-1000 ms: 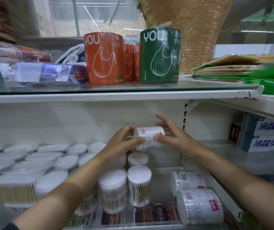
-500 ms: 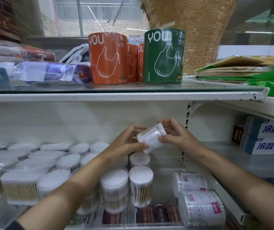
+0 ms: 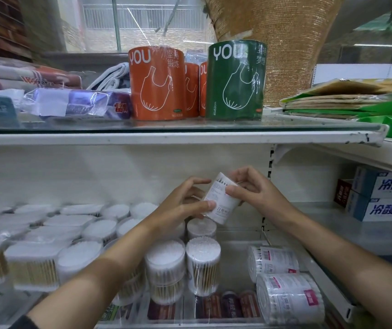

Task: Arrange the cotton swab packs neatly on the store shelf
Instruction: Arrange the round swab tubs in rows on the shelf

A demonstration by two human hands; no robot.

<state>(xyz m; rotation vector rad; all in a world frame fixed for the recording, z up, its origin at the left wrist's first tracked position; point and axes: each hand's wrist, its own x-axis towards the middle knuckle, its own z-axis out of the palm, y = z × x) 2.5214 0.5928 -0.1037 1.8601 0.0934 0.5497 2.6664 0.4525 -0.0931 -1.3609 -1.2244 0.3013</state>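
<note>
Two hands met on one cotton swab pack, held tilted in the air at about twelve o'clock from the upright packs on the lower shelf. The left hand curled its thumb and fingers round the pack's lower left side; the right hand pinched its upper right edge with bent fingertips. Two more packs lay on their sides at four o'clock from the held one. Rows of swab tubs stood at eight o'clock. On the upper shelf, at twelve o'clock, stood an orange roll and a green roll.
</note>
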